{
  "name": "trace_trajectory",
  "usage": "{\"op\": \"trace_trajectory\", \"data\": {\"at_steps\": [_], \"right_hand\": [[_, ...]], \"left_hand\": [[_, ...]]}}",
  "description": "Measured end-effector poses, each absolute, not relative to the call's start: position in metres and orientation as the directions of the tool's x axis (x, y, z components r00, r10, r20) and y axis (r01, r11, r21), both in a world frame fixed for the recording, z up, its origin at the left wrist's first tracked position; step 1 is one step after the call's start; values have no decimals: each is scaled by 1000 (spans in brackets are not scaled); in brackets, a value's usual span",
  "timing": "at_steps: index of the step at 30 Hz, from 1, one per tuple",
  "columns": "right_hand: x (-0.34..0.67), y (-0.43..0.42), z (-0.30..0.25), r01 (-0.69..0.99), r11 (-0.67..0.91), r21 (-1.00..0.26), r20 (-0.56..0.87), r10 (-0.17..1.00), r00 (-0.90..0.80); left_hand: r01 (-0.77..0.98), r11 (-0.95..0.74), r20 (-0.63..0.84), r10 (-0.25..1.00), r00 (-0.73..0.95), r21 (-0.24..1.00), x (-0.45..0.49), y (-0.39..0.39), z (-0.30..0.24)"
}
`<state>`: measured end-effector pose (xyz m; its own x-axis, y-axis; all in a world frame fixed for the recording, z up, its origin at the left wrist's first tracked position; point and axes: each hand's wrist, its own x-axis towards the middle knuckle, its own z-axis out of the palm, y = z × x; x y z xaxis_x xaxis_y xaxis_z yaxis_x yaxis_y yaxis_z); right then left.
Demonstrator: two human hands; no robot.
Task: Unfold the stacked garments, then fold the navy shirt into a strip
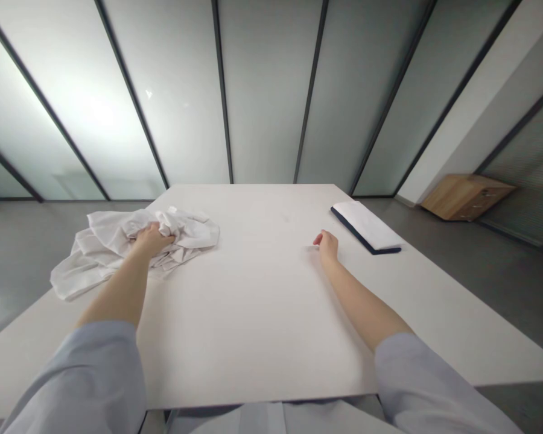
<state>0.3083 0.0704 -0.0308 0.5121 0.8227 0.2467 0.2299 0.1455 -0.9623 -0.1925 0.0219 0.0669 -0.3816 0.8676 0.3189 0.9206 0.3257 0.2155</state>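
Note:
My left hand (152,240) is closed on a crumpled white cloth (192,232), which looks like a garment. The cloth lies heaped on the left side of the white table, and part of it hangs over the left edge. Its folds hide some of my fingertips. Over the right half of the table is my right hand (328,244), with its fingers curled in and nothing visible in them. Just beyond it to the right, a folded white cloth (366,224) rests flat with a dark navy layer (353,232) showing beneath along its edge.
The white table (253,313) reaches from my body toward a frosted glass partition (266,90) with dark frames. On the floor at the far right stands a wooden drawer cabinet (466,196), beside a white pillar (479,114).

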Motion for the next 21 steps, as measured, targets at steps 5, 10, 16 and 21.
{"op": "trace_trajectory", "data": {"at_steps": [5, 10, 16, 21], "right_hand": [[308, 73, -32, 226, 149, -963, 248, 822, 513], [306, 71, -31, 203, 150, -968, 237, 816, 527], [306, 70, -29, 215, 139, -967, 234, 818, 525], [307, 69, -30, 209, 156, -965, 243, 830, 502]], "left_hand": [[858, 408, 205, 853, -480, 312, -181, 22, 62], [807, 325, 504, 649, -569, 493, -135, 14, 90], [931, -243, 649, 761, 9, 272, -27, 18, 61], [910, -376, 344, 889, 302, 176, 20, 26, -3]]}}
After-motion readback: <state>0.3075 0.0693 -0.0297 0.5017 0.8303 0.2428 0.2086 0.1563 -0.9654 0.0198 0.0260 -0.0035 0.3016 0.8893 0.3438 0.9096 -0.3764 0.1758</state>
